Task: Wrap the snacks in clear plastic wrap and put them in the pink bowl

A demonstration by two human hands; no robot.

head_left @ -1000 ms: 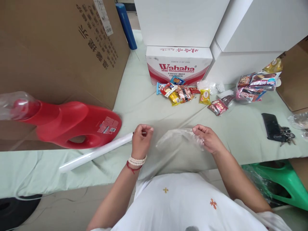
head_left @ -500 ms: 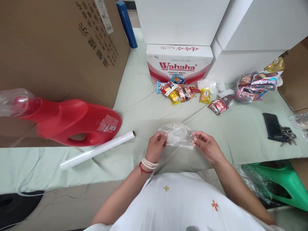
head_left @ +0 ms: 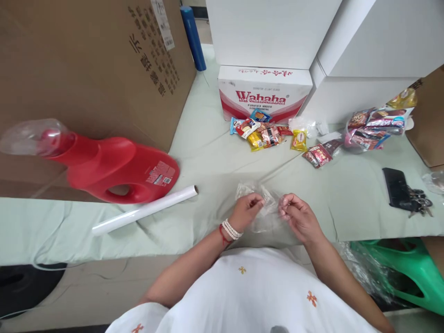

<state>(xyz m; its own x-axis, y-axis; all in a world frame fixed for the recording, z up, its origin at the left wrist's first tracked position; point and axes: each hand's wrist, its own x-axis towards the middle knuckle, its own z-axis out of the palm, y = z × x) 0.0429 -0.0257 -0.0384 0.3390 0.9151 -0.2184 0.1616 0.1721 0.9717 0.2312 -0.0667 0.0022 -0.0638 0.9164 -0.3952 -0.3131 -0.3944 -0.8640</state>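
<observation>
A crumpled clear plastic bag (head_left: 265,222) is stretched between my two hands, just above the table's near side. My left hand (head_left: 247,210), with white beads and a red string at the wrist, pinches the bag near its middle. At its right edge, my right hand (head_left: 299,217) has thumb and fingers closed on the plastic. Beyond the hands lies a pile of wrapped snacks (head_left: 267,135), with a yellow packet (head_left: 299,140) and dark red packets (head_left: 317,156) to its right.
On the left stand a big cardboard box (head_left: 86,69) and a red plastic bottle-shaped object (head_left: 104,162), with a white roll (head_left: 145,210) before it. A Wahaha carton (head_left: 263,92) stands behind the snacks. At right are a snack-filled tub (head_left: 376,129), a black phone-like object (head_left: 395,187) and keys (head_left: 419,201).
My left hand has moved right across the bag, closer to my right hand. The bag is more bunched and hangs lower between them. The view has shifted slightly left.
</observation>
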